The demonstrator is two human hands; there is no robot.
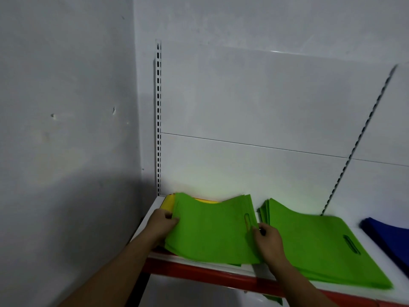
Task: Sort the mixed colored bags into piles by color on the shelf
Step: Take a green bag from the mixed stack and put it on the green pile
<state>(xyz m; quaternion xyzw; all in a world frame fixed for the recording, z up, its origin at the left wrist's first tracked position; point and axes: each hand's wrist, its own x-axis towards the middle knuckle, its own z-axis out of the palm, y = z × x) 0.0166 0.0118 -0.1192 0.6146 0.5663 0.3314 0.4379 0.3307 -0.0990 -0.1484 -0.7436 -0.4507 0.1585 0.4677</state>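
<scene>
Pinching green bags by opposite edges, left fingers and right fingers curled, seemingly several layers

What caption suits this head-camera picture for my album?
Left hand and right hand grip green bags over yellow bags, beside a green pile and blue bags.

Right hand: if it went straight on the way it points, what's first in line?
The right hand points back and left, pinching the top green bag. Straight on it would slide over that bag's handle slot first, probably; depth is unclear.
</scene>
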